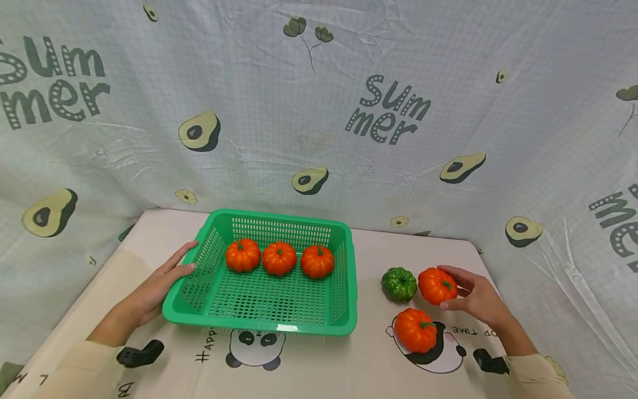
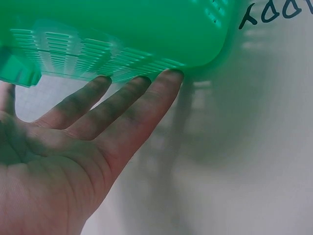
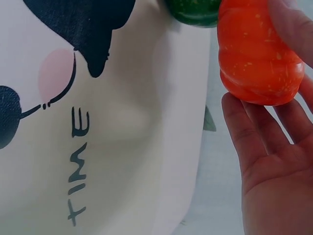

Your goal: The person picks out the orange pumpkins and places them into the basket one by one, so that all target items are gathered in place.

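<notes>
My left hand [image 1: 154, 288] holds the left side of a green plastic basket [image 1: 259, 328]. Two of its digits reach the rim in the head view, while the others lie against the outer wall [image 2: 127, 58] in the left wrist view. Three small orange pumpkins [image 1: 279, 259] sit in a row at the basket's far side. At the right, my right hand [image 1: 476, 296] grips another orange pumpkin [image 3: 259, 54] between thumb and fingers; whether it touches the table cannot be told. Beside it are a green pumpkin [image 1: 399, 285] and, nearer, one more orange pumpkin [image 1: 413, 330].
The table [image 1: 369, 354] has a pale cover printed with pandas and lettering. A white cloth [image 1: 259, 122] with avocado prints hangs behind it and along the sides.
</notes>
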Action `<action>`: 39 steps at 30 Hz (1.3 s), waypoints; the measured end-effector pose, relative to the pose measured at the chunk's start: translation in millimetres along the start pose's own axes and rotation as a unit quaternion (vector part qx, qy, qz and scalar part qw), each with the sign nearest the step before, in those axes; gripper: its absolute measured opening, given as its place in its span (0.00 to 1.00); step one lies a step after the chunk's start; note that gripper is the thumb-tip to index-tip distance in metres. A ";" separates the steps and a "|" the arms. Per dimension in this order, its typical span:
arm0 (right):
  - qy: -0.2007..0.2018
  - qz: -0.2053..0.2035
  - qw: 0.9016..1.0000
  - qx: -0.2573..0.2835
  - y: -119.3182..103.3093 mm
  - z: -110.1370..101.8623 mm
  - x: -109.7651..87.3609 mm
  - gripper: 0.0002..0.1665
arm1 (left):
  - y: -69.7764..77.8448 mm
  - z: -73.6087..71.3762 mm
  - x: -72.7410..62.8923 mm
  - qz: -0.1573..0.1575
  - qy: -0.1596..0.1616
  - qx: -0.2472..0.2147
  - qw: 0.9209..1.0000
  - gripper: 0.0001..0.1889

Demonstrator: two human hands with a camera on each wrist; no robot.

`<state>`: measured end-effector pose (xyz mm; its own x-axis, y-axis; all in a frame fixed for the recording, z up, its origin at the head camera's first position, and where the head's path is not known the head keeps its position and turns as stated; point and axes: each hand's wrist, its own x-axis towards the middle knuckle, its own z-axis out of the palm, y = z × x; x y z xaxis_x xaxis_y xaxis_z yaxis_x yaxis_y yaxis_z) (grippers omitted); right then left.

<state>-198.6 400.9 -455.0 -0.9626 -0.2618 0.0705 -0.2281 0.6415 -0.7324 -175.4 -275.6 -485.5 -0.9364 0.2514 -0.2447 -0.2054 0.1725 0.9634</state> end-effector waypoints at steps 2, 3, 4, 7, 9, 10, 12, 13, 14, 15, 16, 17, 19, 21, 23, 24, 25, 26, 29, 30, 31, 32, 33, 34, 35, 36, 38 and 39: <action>0.000 -0.002 1.000 0.000 -1.9 0.0 0.3 0.48 | 0.4 -0.2 -0.3 0.001 -0.001 0.001 1.000 0.36; 0.000 -0.001 1.000 0.000 -3.1 -0.1 0.5 0.47 | 0.7 -0.1 -0.4 0.000 -0.001 0.001 1.000 0.36; -0.001 0.000 1.000 0.001 -4.4 -0.2 0.7 0.47 | 1.3 -0.2 -0.6 0.000 0.000 0.001 1.000 0.36; -0.003 0.000 1.000 0.005 -7.3 -0.2 1.4 0.47 | 2.7 0.2 -1.2 0.000 0.001 -0.001 1.000 0.36; -0.006 0.000 1.000 0.007 -9.3 -0.2 2.1 0.47 | 2.9 0.3 -1.5 -0.001 0.002 -0.001 1.000 0.36; -0.007 -0.001 1.000 0.007 -10.2 -0.2 2.6 0.47 | 2.9 0.3 -1.5 -0.002 0.003 -0.002 1.000 0.36; -0.010 -0.002 1.000 0.005 -12.2 -0.4 3.4 0.47 | 2.2 0.4 -1.4 -0.002 0.002 -0.001 1.000 0.36; -0.011 -0.003 1.000 0.005 -13.4 -0.4 3.8 0.47 | 1.7 0.2 -1.3 -0.001 0.001 0.000 1.000 0.36; -0.012 -0.004 1.000 0.005 -14.5 -0.3 4.1 0.46 | 1.5 0.2 -1.4 -0.002 0.001 0.000 1.000 0.36; -0.013 -0.007 1.000 0.006 -15.3 -0.2 4.4 0.46 | 1.3 0.0 -1.4 -0.001 -0.001 -0.001 1.000 0.36; -0.014 -0.009 1.000 0.007 -16.3 -0.1 4.6 0.47 | 1.2 -0.1 -1.5 -0.001 -0.001 -0.002 1.000 0.36; -0.014 -0.013 1.000 0.008 -17.2 0.2 4.9 0.47 | 1.3 -0.3 -1.6 0.000 -0.003 -0.002 1.000 0.36; -0.014 -0.021 1.000 0.010 -18.7 0.7 5.7 0.47 | 1.7 -0.6 -1.8 0.000 -0.003 -0.004 1.000 0.36; -0.014 -0.029 0.999 0.013 -20.2 1.1 6.6 0.47 | 2.4 -0.7 -1.9 0.000 -0.003 -0.005 1.000 0.36; -0.013 -0.034 0.999 0.012 -22.0 1.2 7.6 0.46 | 3.1 -0.6 -1.9 0.000 -0.002 -0.004 1.000 0.36; -0.014 -0.035 0.999 0.011 -23.0 1.3 8.1 0.46 | 3.3 -0.5 -1.8 -0.001 -0.001 -0.002 1.000 0.36; -0.015 -0.036 0.999 0.010 -24.0 1.4 8.5 0.46 | 3.3 -0.3 -1.8 -0.001 -0.001 -0.001 1.000 0.36; -0.016 -0.036 0.999 0.010 -25.2 1.6 8.9 0.46 | 3.2 -0.2 -1.7 -0.001 -0.001 0.000 1.000 0.36; -0.020 -0.039 0.999 0.009 -28.2 2.5 10.3 0.46 | 2.9 -0.3 -1.7 0.000 0.000 0.004 1.000 0.36; -0.022 -0.041 0.999 0.010 -29.1 2.9 10.8 0.46 | 2.8 -0.3 -1.7 0.000 0.001 0.005 1.000 0.36; -0.023 -0.044 0.999 0.009 -29.9 3.3 11.3 0.45 | 2.7 -0.3 -1.6 0.000 0.001 0.004 1.000 0.36; -0.024 -0.048 0.999 0.009 -30.6 3.7 11.8 0.45 | 2.7 -0.2 -1.7 0.001 0.001 0.004 1.000 0.36; -0.025 -0.051 0.998 0.010 -31.2 4.0 12.3 0.45 | 2.6 -0.1 -1.7 0.000 0.001 0.003 1.000 0.36; -0.025 -0.055 0.998 0.011 -31.9 4.4 12.9 0.45 | 2.7 -0.2 -1.6 0.002 -0.001 0.003 1.000 0.36; -0.025 -0.058 0.998 0.013 -32.8 4.7 13.5 0.45 | 2.8 -0.2 -1.5 0.001 -0.001 0.001 1.000 0.36; -0.025 -0.061 0.998 0.015 -33.8 5.1 14.1 0.45 | 3.1 -0.1 -1.6 0.001 -0.002 -0.001 1.000 0.36; -0.026 -0.065 0.997 0.015 -36.2 5.9 15.1 0.44 | 3.4 -0.1 -1.6 0.001 -0.003 -0.002 1.000 0.36; -0.027 -0.065 0.997 0.015 -37.5 6.3 15.5 0.44 | 3.5 -0.2 -1.6 0.001 -0.003 -0.002 1.000 0.36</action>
<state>-204.1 368.2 -430.7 -0.9156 -0.3802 0.1306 -0.3455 0.5781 -0.7392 -174.7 -275.6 -481.7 -0.9350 0.2574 -0.2439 -0.2051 0.1685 0.9641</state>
